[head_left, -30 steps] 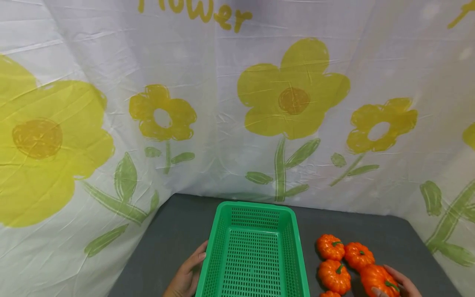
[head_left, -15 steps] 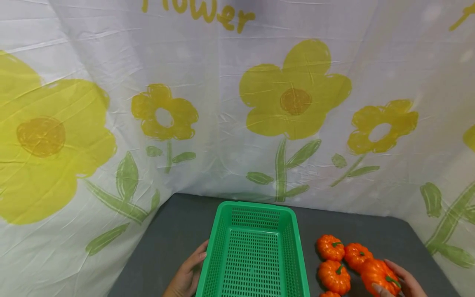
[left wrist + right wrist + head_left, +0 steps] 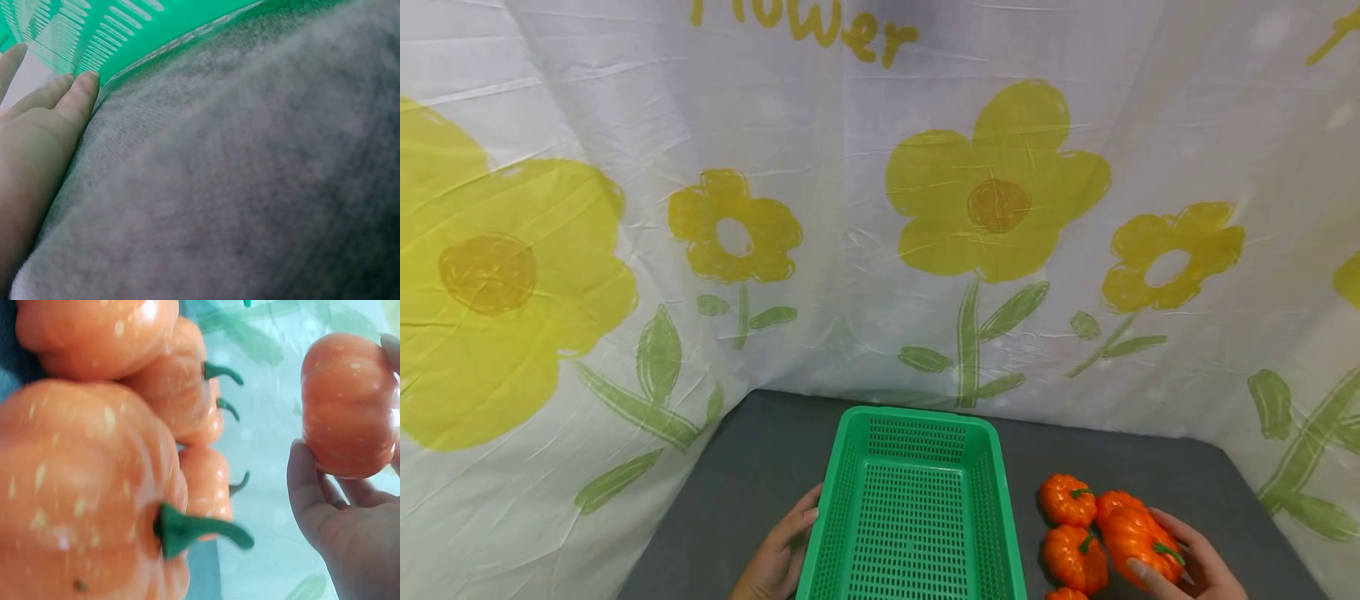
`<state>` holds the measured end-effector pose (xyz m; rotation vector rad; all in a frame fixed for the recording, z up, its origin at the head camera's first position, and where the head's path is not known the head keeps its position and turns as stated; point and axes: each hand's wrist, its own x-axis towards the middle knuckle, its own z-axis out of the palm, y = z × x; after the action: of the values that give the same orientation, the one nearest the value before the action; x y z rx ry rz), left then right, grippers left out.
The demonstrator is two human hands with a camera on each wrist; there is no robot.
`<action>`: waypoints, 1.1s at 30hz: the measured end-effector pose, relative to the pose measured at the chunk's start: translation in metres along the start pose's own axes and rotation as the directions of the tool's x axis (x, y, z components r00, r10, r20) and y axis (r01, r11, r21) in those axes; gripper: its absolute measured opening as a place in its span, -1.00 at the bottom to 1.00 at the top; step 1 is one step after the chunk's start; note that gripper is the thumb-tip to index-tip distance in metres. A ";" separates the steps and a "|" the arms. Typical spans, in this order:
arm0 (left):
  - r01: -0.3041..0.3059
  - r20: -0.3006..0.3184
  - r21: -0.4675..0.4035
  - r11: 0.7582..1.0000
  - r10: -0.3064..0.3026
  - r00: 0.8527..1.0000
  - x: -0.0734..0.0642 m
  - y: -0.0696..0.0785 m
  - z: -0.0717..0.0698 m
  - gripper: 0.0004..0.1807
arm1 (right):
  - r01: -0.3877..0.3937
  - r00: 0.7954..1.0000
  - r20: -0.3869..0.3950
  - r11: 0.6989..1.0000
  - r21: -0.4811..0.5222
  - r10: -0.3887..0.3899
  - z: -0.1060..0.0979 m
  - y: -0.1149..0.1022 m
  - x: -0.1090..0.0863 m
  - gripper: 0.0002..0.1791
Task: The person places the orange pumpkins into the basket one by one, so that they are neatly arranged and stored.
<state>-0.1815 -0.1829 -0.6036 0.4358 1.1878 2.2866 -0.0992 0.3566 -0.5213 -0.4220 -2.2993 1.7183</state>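
Observation:
In the head view, my right hand (image 3: 1198, 562) grips a small orange toy pumpkin (image 3: 1138, 546) with a green stem, thumb on the near side and fingers on the far side. The right wrist view shows that pumpkin (image 3: 350, 406) raised beside the others, between thumb and fingers. My left hand (image 3: 782, 550) rests against the left outer side of a green perforated plastic basket (image 3: 1011, 533). Its fingertips (image 3: 87, 84) touch the slotted wall in the left wrist view, fingers nearly straight. Nothing lies in the visible part of the basket.
Several more toy pumpkins (image 3: 1075, 558) stand on the dark grey table (image 3: 730, 467), right of the basket. The held one partly covers another pumpkin (image 3: 1116, 502). A white cloth (image 3: 850, 333) with yellow flowers hangs behind the table. A grey sleeve (image 3: 237, 187) fills much of the left wrist view.
My right hand has lifted the pumpkin and carried it a little left and away from me, over its neighbour. The left hand and the basket have stayed in place.

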 end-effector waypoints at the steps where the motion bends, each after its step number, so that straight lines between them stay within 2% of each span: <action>1: -0.001 0.002 -0.007 1.000 0.001 1.000 0.000 0.000 0.000 -0.30 | 0.005 1.000 0.005 1.000 0.001 -0.005 0.003 -0.003 -0.001 -0.25; 4: -0.005 0.004 -0.014 1.000 0.005 1.000 0.000 -0.001 0.000 -0.33 | 0.003 1.000 0.017 1.000 -0.014 -0.002 0.009 -0.010 -0.004 -0.20; 7: -0.002 -0.007 -0.005 1.000 0.002 1.000 0.001 -0.001 0.001 -0.31 | -0.002 1.000 0.023 0.996 -0.089 0.005 0.014 -0.018 -0.006 -0.15; 11: 0.002 -0.051 0.017 1.000 -0.001 0.999 0.003 0.000 0.003 -0.27 | 0.056 0.996 0.080 0.989 -0.134 -0.045 0.018 -0.026 -0.009 -0.15; 15: 0.003 -0.084 0.025 1.000 -0.001 0.996 0.004 0.001 0.004 -0.29 | 0.134 0.987 0.109 0.981 -0.138 -0.119 0.024 -0.032 -0.012 -0.20; 20: -0.011 -0.075 0.032 0.999 0.013 0.997 0.003 0.000 0.006 -0.32 | 0.216 0.973 0.108 0.969 -0.120 -0.203 0.030 -0.036 -0.014 -0.26; 25: -0.023 -0.064 0.028 0.999 0.024 0.998 0.003 -0.001 0.005 -0.35 | 0.291 0.951 0.146 0.949 -0.124 -0.273 0.034 -0.040 -0.015 -0.29; 30: -0.032 -0.056 0.020 0.999 0.033 0.998 0.001 -0.001 0.004 -0.38 | 0.317 0.938 0.192 0.939 -0.137 -0.289 0.038 -0.049 -0.017 -0.28; 33: -0.027 -0.056 0.010 1.000 0.028 0.998 0.001 -0.001 0.004 -0.41 | 0.306 0.933 0.226 0.948 -0.087 -0.281 0.043 -0.053 -0.017 -0.28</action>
<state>-0.1798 -0.1795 -0.6020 0.3962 1.2275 2.3313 -0.1029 0.2982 -0.4830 0.0908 -2.4692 1.5446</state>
